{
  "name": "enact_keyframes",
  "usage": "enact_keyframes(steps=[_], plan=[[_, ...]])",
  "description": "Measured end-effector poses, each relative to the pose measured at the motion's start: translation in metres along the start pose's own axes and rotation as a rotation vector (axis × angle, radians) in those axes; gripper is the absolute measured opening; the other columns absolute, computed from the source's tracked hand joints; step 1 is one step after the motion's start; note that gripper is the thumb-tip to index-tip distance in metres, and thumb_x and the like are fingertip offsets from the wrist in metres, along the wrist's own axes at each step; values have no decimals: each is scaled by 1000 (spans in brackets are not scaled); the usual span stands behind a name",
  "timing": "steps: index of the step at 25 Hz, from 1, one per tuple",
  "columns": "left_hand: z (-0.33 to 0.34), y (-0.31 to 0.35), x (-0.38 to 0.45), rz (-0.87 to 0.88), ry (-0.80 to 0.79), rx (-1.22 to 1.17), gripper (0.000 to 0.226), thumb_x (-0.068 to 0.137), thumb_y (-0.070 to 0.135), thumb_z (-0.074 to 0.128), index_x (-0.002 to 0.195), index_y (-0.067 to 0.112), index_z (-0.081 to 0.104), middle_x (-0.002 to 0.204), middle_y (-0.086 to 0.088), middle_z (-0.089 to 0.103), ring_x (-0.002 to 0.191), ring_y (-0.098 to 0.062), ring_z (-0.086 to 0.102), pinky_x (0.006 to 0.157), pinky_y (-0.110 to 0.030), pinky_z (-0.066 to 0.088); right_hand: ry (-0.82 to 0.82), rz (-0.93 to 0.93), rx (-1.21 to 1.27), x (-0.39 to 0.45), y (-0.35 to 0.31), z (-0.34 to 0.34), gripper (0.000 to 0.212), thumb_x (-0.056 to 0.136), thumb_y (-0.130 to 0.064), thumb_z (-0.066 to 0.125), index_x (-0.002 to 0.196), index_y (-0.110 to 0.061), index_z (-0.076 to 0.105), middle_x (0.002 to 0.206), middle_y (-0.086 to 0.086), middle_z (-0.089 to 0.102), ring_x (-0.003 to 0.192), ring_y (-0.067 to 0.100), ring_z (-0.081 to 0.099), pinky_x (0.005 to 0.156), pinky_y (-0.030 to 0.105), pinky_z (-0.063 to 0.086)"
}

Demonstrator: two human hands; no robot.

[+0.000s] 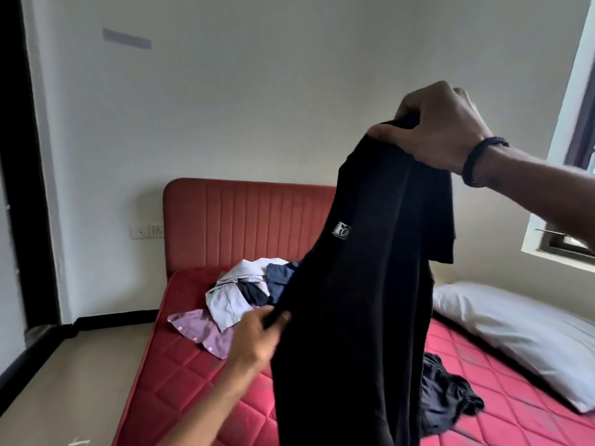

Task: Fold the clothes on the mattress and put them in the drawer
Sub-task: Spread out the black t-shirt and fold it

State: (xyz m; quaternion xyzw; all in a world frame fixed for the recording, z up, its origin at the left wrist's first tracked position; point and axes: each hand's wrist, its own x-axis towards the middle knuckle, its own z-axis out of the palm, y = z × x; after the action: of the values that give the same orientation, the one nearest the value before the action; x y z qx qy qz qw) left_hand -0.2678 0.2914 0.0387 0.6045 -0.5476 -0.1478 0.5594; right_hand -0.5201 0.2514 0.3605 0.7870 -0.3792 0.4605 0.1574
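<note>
Limp black shirt (363, 284) between gripping hands (441, 130); quilted red mattress (180, 365)

I am counting two hands of mine, the left hand (254, 333) and the right hand (441, 130), both gripping one black shirt (354, 317). I am seeing one pile of clothes (244, 288) near the headboard edge of the one red mattress (180, 365), one purple shirt (206, 333) beside it, one dark garment (447, 394) lying apart, and one white pillow (515, 333) along the right edge
</note>
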Motion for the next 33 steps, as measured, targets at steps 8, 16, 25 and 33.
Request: enact_keyframes(steps=[8,16,25,33], plan=[[-152,76,83,150,325,122,46,99,44,64,76,5,68,48,20,40,47,1,47,47,-28,34,-166,152,-92,-25,51,18,58,101,-52,52,59,-12,57,52,10,64,59,30,64,70,42,57],[-261,204,98,306,-70,1236,70,53,87,64,76,21,73,62,3,63,68,-25,62,66,-30,45,-146,123,-212,-35,67,16,69,93,-79,43,68,-16,56,72,15,64,70,37,62,67,45,54],[-322,203,134,175,415,878,59,81,65,74,105,11,71,106,-26,70,100,-44,68,85,-52,55,-205,433,451,59,76,43,9,96,-5,64,88,-5,60,58,15,55,37,5,60,31,17,45],[-310,49,184,-115,235,1226,103,49,105,46,80,10,70,85,-20,68,81,-41,66,79,-47,59,-233,713,537,35,67,286,36,86,-12,48,121,-14,53,116,13,66,77,33,75,78,51,64]])
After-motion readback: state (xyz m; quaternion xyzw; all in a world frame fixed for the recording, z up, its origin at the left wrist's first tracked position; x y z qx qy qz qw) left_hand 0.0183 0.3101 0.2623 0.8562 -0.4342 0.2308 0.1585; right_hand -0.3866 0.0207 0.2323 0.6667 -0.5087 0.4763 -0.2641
